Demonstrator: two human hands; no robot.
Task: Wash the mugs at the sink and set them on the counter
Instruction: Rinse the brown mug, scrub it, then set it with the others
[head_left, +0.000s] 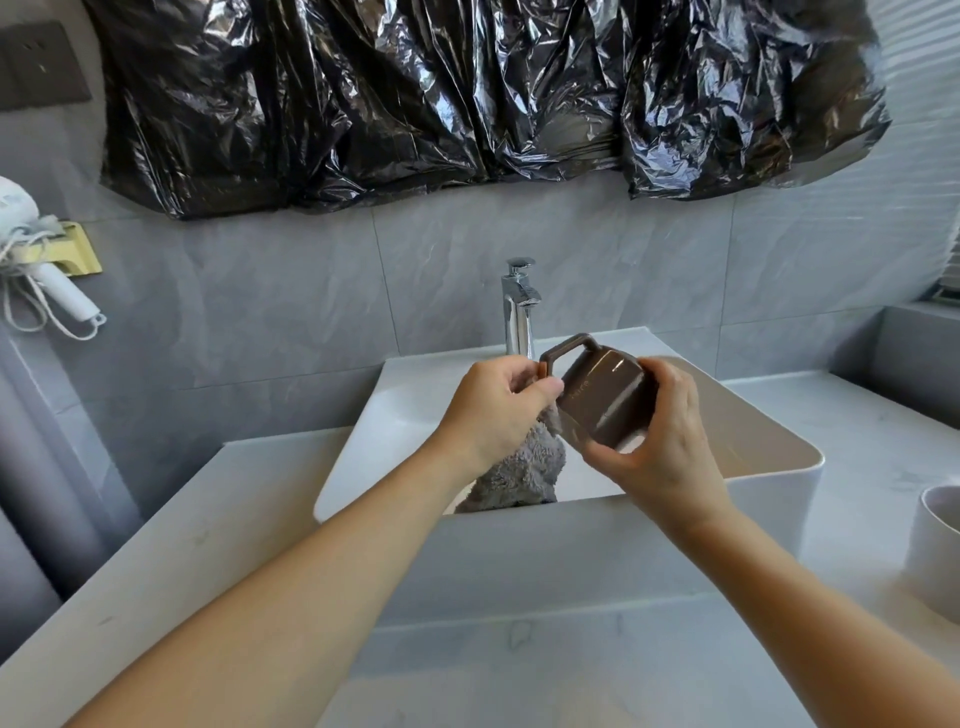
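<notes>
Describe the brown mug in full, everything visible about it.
The brown mug is glossy, ceramic by its look, with faceted sides and an angular, squared handle pointing up and left. Faint lettering marks its side. It is tipped over, base toward the camera, held above the white sink in front of the faucet. The right hand grips its body; the left hand presses a grey cloth at its handle side. Its inside is hidden.

Both hands (498, 410) (forearms extended) closed

head-worn view, facing forward and down, close over sink (769, 447)
</notes>
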